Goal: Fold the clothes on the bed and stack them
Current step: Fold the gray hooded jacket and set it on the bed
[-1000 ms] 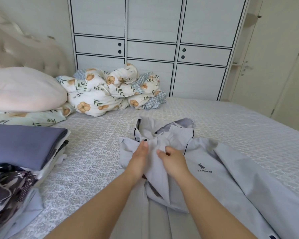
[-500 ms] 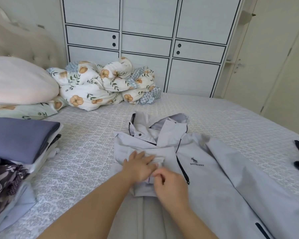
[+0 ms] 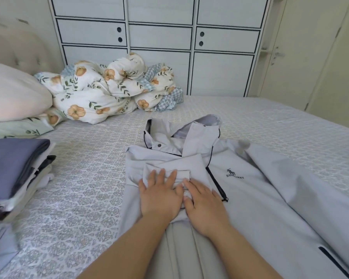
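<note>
With the jacket [image 3: 240,198] spread at centre frame on the bed [image 3: 85,198], both hands, left [image 3: 161,195] and right [image 3: 205,206], lie flat with fingers straight on the folded-in sleeve, so smooth outward before folding the right side over.

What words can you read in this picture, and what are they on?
"BE...AKEY": small dark letters under a horse-and-rider logo on the chest of the light grey jacket; the middle letters are too blurred to read.
No other words, numbers or signs show anywhere.
</note>
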